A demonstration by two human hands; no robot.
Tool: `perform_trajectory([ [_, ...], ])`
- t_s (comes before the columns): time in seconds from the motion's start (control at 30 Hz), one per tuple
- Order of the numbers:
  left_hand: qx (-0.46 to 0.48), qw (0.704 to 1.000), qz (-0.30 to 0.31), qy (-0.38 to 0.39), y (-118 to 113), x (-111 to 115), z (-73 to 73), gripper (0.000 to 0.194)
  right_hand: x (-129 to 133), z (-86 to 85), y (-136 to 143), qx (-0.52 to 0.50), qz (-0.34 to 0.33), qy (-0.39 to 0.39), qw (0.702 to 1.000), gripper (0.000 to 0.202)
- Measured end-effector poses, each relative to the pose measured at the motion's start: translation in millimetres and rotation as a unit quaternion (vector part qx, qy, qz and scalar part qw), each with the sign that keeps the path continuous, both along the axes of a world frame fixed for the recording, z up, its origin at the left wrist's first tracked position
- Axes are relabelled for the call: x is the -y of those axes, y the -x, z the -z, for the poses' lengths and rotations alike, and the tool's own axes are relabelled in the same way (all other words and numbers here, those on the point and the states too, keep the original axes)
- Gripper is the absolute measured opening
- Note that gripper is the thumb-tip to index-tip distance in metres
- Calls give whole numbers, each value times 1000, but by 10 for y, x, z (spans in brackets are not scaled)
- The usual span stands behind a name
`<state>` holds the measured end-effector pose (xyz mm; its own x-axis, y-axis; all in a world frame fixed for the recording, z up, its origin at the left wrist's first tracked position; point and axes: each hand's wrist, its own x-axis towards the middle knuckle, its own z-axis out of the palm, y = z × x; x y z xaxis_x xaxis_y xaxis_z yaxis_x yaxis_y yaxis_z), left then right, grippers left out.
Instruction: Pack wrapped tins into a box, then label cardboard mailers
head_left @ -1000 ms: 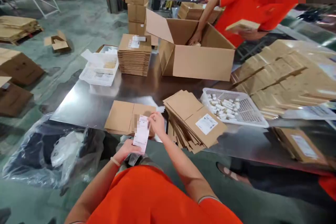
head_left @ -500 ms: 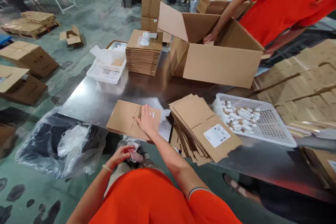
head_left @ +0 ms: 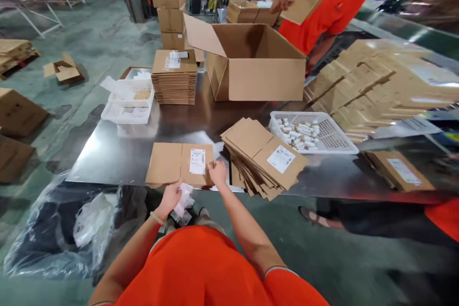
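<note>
A flattened cardboard box (head_left: 165, 162) with a white label (head_left: 197, 161) lies across the front edge of the metal table. My right hand (head_left: 218, 173) is closed at its right edge, fingertips pinching the cardboard. At the box's near edge, my left hand (head_left: 171, 198) is closed on a crumpled whitish paper (head_left: 184, 198) that hangs below the table edge. Whether the left fingers also grip the cardboard, I cannot tell. Just to the right stands a fanned stack of flattened cardboard boxes (head_left: 247, 138), the top one bearing a label (head_left: 280, 158).
A white basket of small bottles (head_left: 332, 136) sits on the right, and a large open carton (head_left: 267, 81) at the back. Another person (head_left: 322, 14) in orange holds a cardboard piece (head_left: 306, 0). A plastic-lined bin (head_left: 43, 229) stands at lower left; white trays (head_left: 131, 114) lie behind it.
My right hand has moved off the label to the box's right edge, uncovering the label. My left hand has come up to the near edge. The other person has lifted cardboard above the carton.
</note>
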<state>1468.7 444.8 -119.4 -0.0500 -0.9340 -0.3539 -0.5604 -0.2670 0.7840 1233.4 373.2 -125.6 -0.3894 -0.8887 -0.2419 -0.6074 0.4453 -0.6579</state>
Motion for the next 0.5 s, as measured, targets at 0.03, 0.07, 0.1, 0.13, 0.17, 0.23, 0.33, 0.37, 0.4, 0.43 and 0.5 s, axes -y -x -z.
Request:
perform_trajectory([
  [0.03, -9, 1000, 2, 0, -17, 15, 13, 51, 27, -13, -45, 23, 25, 0, 999, 12],
  [0.07, -17, 1000, 5, 0, -31, 27, 21, 49, 58, -28, -79, 43, 40, 3, 998, 15],
  [0.1, -26, 1000, 9, -2, -42, 34, 22, 48, 86, -46, -95, 58, 46, 8, 997, 18],
  [0.13, -39, 999, 11, -7, -49, 35, 17, 49, 108, -68, -86, 70, 46, 14, 996, 20],
  [0.17, -56, 998, 10, -11, -55, 28, 4, 53, 120, -94, -45, 87, 48, 25, 995, 21],
  [0.23, -113, 993, -1, -15, -69, -11, -39, 66, 107, -164, 178, 126, 75, 84, 986, 26],
  [0.33, -204, 978, -45, -3, -107, -118, -132, 74, -30, -315, 911, 136, 203, 216, 945, 39],
  [0.37, -224, 973, -62, -2, -121, -161, -166, 71, -103, -374, 1223, 114, 248, 233, 933, 44],
  [0.4, -241, 967, -80, -4, -131, -203, -200, 67, -184, -435, 1527, 92, 290, 238, 922, 47],
  [0.43, -258, 961, -102, -9, -134, -244, -236, 63, -269, -496, 1791, 62, 323, 236, 914, 50],
  [0.5, -298, 944, -141, -20, -113, -315, -313, 57, -429, -603, 2078, -48, 337, 228, 912, 55],
])
